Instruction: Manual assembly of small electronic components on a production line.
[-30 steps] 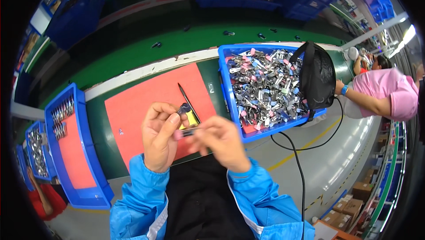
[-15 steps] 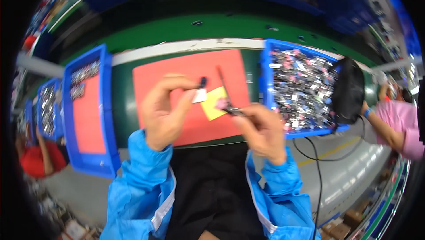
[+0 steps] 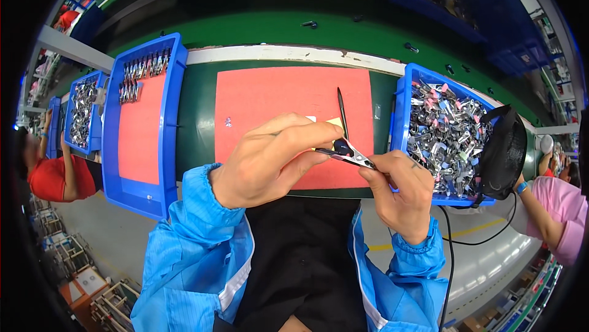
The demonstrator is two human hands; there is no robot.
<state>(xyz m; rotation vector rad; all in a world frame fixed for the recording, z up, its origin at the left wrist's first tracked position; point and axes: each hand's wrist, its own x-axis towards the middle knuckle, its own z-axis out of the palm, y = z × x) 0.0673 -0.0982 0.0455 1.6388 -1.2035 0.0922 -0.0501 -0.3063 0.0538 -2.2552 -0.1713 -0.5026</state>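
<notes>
Over a coral-coloured mat [image 3: 276,87], my two hands meet. My right hand [image 3: 402,188] pinches one end of a small black-and-silver clip-like piece [image 3: 358,155], its arms spread in a V pointing left. A small dark blue rounded piece [image 3: 341,145] sits between those arms, at the fingertips of my left hand [image 3: 270,160]. My left fingers are closed there and hide part of it. Beyond them a slim black stick [image 3: 342,108] lies on the mat. A yellow paper square [image 3: 335,122] is mostly covered by my left fingers.
At right stands a blue bin [image 3: 400,111] heaped with small metal pieces, a black mesh bag [image 3: 504,148] on its edge. A blue tray [image 3: 173,129] at left holds rows of similar pieces. A small shiny bit [image 3: 228,122] lies on the mat. Co-workers sit on both sides.
My left hand has moved right, bringing the dark blue piece against the clip-like piece in my right hand. The whole view has shifted with my head.
</notes>
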